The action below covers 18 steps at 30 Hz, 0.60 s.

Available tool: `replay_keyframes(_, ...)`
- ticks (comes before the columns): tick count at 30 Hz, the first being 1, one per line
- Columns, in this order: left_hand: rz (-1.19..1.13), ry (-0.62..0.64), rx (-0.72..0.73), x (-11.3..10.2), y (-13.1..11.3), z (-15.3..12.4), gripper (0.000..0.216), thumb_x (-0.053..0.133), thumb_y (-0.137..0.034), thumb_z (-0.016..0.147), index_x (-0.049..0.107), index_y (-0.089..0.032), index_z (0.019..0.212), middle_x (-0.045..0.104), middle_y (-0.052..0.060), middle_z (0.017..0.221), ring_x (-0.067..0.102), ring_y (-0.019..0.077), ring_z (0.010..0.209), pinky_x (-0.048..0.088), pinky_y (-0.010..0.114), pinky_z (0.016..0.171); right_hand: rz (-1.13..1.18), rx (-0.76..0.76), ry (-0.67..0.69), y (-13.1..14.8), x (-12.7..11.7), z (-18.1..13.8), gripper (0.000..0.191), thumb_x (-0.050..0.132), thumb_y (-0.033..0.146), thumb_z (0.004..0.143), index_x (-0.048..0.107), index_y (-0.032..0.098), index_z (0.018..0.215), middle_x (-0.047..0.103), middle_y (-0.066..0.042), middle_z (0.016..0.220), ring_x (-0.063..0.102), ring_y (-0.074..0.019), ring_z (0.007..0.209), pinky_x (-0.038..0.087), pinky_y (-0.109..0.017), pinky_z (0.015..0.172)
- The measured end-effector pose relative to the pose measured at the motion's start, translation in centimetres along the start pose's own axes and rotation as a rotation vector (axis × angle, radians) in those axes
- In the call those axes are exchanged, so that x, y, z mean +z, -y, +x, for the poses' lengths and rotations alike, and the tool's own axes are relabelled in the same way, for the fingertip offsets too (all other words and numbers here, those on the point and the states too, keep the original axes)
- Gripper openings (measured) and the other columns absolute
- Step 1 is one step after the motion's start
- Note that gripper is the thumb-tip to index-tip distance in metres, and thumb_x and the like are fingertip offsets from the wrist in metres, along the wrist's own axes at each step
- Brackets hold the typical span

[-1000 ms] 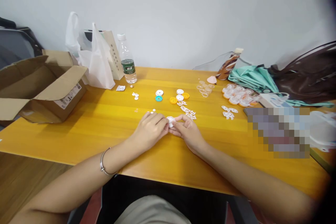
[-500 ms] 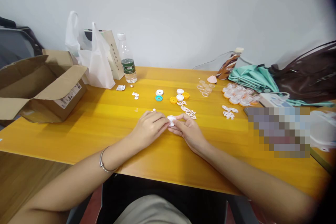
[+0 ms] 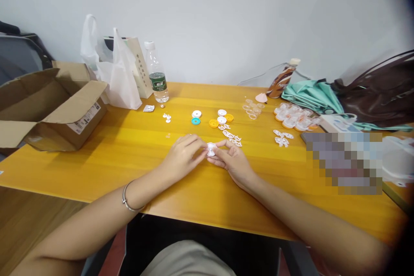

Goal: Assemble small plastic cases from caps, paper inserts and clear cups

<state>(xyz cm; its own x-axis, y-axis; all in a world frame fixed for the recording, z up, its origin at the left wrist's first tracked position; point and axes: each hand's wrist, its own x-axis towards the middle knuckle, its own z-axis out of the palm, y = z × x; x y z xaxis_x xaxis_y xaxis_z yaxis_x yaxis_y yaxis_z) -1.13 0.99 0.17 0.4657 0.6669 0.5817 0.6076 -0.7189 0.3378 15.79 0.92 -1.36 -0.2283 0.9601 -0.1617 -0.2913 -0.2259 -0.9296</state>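
Observation:
A small white round plastic piece is held above the table between my two hands. My right hand grips it from the right, the thumb lying on its face and the other fingers curled behind. From the left, the closed fingertips of my left hand meet its edge. Just beyond lie white spoked plastic pieces, yellow discs, white discs, a turquoise ring and a white ring. Small white stemmed pieces are farther left.
An open cardboard box, a plastic bag and a water bottle stand at left. Clear rings, clear-and-orange cases, more white cutouts, a brown bottle and a teal cloth item are at right.
My left hand has shifted very slightly, and its fingertips sit a little differently at the white piece's edge. My right hand keeps its grip in the same spot.

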Motion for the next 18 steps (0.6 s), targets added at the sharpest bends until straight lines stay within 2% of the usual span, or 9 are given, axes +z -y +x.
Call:
replay_keyframes(4, -0.269, 0.019, -0.212, 0.1, -0.21, 0.2, 0.017, 0.055, -0.026, 0.079, 0.055, -0.016, 0.093, 0.06, 0.004, 0.085, 0.056, 0.0129, 0.079, 0.045, 0.025, 0.068, -0.011, 0.02, 0.02, 0.02, -0.19, 0.14, 0.022, 0.071, 0.03, 0.066, 0.055, 0.019, 0.077, 0.071, 0.002, 0.071, 0.067, -0.0092, 0.065, 0.055, -0.022, 0.069)
replay_keyframes(8, -0.485, 0.06, -0.402, 0.56, 0.02, 0.23, 0.02, 0.057, -0.029, 0.078, 0.056, -0.016, 0.093, 0.062, 0.004, 0.082, 0.059, 0.0117, 0.073, 0.046, 0.023, 0.062, -0.042, 0.041, 0.032, 0.25, -0.16, 0.07, 0.022, 0.071, 0.03, 0.065, 0.058, 0.018, 0.078, 0.071, 0.0, 0.071, 0.068, -0.011, 0.065, 0.056, -0.023, 0.068)
replay_keyframes(12, -0.619, 0.112, -0.453, 0.77, 0.29, 0.26, 0.02, 0.059, -0.025, 0.076, 0.057, -0.013, 0.092, 0.061, 0.003, 0.076, 0.057, 0.0095, 0.068, 0.046, 0.021, 0.06, -0.068, 0.062, 0.064, 0.52, -0.27, 0.02, 0.021, 0.071, 0.029, 0.065, 0.063, 0.017, 0.081, 0.071, -0.001, 0.074, 0.067, -0.0108, 0.067, 0.056, -0.022, 0.068)
replay_keyframes(18, -0.69, 0.1, -0.534, 0.86, 0.51, 0.37, 0.022, 0.063, -0.028, 0.073, 0.057, -0.013, 0.089, 0.06, 0.002, 0.073, 0.056, 0.0087, 0.065, 0.045, 0.021, 0.061, -0.046, 0.096, 0.11, 0.7, -0.76, 0.3, 0.021, 0.067, 0.029, 0.069, 0.068, 0.019, 0.088, 0.071, -0.002, 0.086, 0.067, -0.0112, 0.073, 0.054, -0.023, 0.075)
